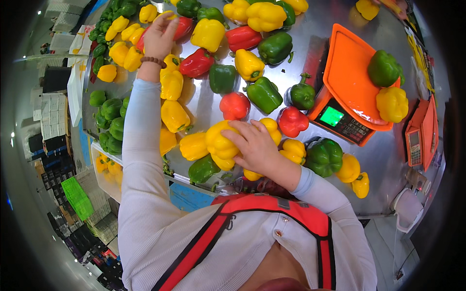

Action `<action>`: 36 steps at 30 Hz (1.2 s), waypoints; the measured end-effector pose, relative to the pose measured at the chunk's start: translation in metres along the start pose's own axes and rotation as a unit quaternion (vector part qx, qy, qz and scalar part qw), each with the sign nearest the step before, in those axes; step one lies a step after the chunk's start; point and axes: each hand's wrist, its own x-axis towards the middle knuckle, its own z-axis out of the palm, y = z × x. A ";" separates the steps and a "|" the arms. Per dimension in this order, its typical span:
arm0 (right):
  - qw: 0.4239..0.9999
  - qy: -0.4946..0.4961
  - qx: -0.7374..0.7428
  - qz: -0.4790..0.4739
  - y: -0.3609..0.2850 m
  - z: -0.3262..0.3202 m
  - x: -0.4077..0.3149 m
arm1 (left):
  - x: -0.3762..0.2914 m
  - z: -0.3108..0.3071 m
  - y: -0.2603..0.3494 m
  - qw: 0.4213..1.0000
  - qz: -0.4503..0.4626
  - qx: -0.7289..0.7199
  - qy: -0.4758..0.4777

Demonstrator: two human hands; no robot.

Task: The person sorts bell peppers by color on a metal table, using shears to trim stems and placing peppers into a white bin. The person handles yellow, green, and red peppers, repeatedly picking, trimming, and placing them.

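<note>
My right hand (256,147) grips the side of a yellow bell pepper (219,139) near the front edge of the metal table. Its fingers lie on the pepper's right side, with the thumb low. Farther out at the upper left, my left hand (159,35), with a beaded bracelet at the wrist, is over red bell peppers (183,28); whether it holds one is hidden. Between my hands lie a red bell pepper (197,63), a green bell pepper (222,79) and a yellow one (174,115). Another green bell pepper (204,169) rests just below the gripped one.
An orange weighing scale (351,78) stands at right, a green pepper (384,68) and a yellow pepper (392,104) on its pan. Beyond it is a second orange scale (422,134). Another person's hand (400,8) shows at top right. Green peppers (111,109) pile up at left.
</note>
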 end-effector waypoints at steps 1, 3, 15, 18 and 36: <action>1.000 0.002 0.000 -0.003 0.000 0.000 0.001 | 0.010 -0.005 -0.010 0.995 0.067 0.067 0.026; 1.000 -0.002 0.002 -0.001 -0.001 0.000 0.002 | 0.034 -0.017 -0.039 0.983 -0.017 0.157 0.090; 0.996 0.016 0.077 -0.052 -0.004 -0.001 0.045 | 0.090 -0.066 -0.151 0.877 -0.323 0.354 -0.030; 0.998 0.011 0.029 -0.061 0.007 0.008 0.070 | 0.098 -0.061 -0.139 0.815 -0.346 0.462 -0.057; 0.996 0.002 -0.084 -0.019 0.014 0.018 0.081 | 0.042 -0.079 -0.115 0.945 -0.250 0.198 0.075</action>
